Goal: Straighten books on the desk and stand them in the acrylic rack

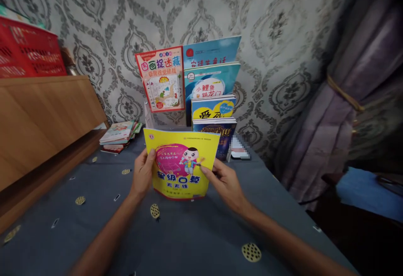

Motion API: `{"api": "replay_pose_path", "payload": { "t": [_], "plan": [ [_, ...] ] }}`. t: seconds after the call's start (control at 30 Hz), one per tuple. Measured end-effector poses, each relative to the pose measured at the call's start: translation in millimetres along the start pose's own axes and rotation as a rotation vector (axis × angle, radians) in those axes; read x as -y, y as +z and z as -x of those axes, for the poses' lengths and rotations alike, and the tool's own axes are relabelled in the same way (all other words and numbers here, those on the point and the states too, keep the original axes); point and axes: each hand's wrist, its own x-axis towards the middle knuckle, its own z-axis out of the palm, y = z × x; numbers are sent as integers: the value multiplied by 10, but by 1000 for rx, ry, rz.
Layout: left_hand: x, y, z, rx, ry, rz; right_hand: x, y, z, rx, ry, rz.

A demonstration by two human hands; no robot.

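Observation:
A yellow workbook with a pink patch and a cartoon child on its cover is held upright between my two hands. My left hand grips its left edge, thumb in front. On the right edge, my right hand has its thumb on the cover and its fingers behind. Just behind the workbook stand tiered books: a dark blue book, a blue and yellow book, a teal book and a taller blue book. Left of them stands a red-bordered picture book. The workbook hides the lower part of the stand.
A pile of thin books lies at the back left of the dark cloth-covered surface. A wooden unit bears a red basket. At the right hang curtains, near a blue cloth. Patterned wallpaper covers the wall behind.

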Motion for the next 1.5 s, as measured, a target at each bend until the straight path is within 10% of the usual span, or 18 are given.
{"api": "replay_pose_path", "payload": {
  "t": [0.43, 0.63, 1.1, 1.5],
  "plan": [
    [-256, -71, -220, 192, -269, -179, -6, 268, 287, 204, 378, -524],
    [-104, -295, -299, 525, -340, -544, -53, 289, 479, 199, 558, -547],
    [698, -244, -71, 749, 309, -1190, -189, -37, 394, 421, 304, 719],
    [780, -109, 37, 852, 396, -1303, -230, -58, 379, 464, 224, 777]
  ]
}}
